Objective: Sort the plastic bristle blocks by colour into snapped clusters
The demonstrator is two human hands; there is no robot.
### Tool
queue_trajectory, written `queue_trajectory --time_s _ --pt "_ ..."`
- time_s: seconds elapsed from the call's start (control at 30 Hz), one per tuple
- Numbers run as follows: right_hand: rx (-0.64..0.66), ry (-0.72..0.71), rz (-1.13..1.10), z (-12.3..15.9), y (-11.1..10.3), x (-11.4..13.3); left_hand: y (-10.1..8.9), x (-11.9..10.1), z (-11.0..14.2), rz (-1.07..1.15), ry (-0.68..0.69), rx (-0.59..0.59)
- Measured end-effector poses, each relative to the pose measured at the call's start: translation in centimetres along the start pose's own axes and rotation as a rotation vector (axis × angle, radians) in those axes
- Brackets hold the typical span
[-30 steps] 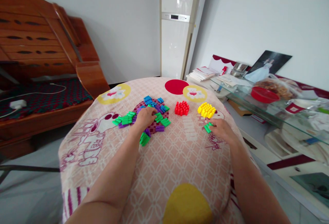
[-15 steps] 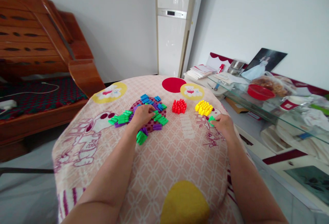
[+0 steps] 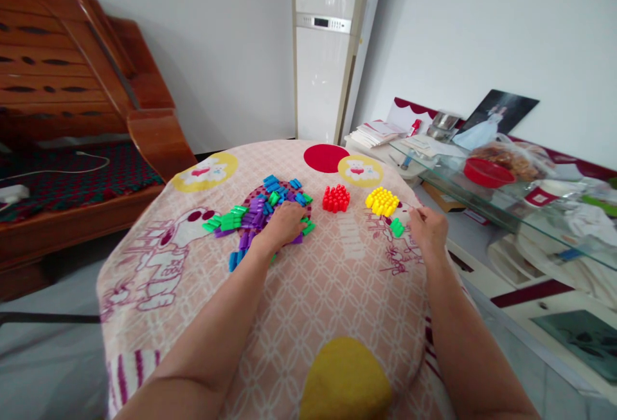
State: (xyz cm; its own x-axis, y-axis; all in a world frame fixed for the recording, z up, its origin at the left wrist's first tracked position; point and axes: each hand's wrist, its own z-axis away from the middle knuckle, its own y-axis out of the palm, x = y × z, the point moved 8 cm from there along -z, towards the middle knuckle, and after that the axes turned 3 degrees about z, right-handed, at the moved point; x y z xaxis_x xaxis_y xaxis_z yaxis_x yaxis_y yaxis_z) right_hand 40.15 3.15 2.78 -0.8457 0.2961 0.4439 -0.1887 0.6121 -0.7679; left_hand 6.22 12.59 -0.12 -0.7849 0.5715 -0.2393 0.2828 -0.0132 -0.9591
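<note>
My left hand (image 3: 288, 222) rests on the right part of a mixed pile of small plastic blocks. Its fingers are bent together over green blocks (image 3: 307, 225) that it partly covers; what lies in the grip is hidden. Purple blocks (image 3: 255, 214), blue blocks (image 3: 271, 183) and more green blocks (image 3: 232, 219) lie around that hand. My right hand (image 3: 429, 230) is closed, thumb against fingers, with nothing visible in it. Just left of its fingertips, apart from them, sits a small green group (image 3: 397, 227). Behind that group stand yellow blocks (image 3: 382, 201), and red blocks (image 3: 336, 199) stand in a cluster between the hands.
The round table wears a patterned pink cloth (image 3: 308, 317). To the right is a glass-topped cabinet (image 3: 453, 179) with a red bowl (image 3: 488, 172), papers and a photo. A wooden bench (image 3: 159, 143) is at the left, and a tall white air conditioner (image 3: 318, 79) stands behind.
My left hand has moved right and nearer over the green blocks, uncovering purple ones. My right hand has drawn away right from the small green group it was touching. The view has shifted slightly.
</note>
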Motion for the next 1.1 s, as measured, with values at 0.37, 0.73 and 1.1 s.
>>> queue_trajectory --time_s 0.37,0.73,1.1 --pt "0.085 -0.297 -0.328 4.7 1.8 7.1 0.1 -0.8 0.1 -0.021 0.089 0.118" --pt "0.456 -0.472 -0.592 10.2 5.8 12.4 -1.3 -4.4 -0.1 0.743 0.16 -0.015" --pt "0.478 -0.322 -0.616 7.9 5.0 10.1 -0.2 -6.3 -0.1 0.814 0.18 -0.036"
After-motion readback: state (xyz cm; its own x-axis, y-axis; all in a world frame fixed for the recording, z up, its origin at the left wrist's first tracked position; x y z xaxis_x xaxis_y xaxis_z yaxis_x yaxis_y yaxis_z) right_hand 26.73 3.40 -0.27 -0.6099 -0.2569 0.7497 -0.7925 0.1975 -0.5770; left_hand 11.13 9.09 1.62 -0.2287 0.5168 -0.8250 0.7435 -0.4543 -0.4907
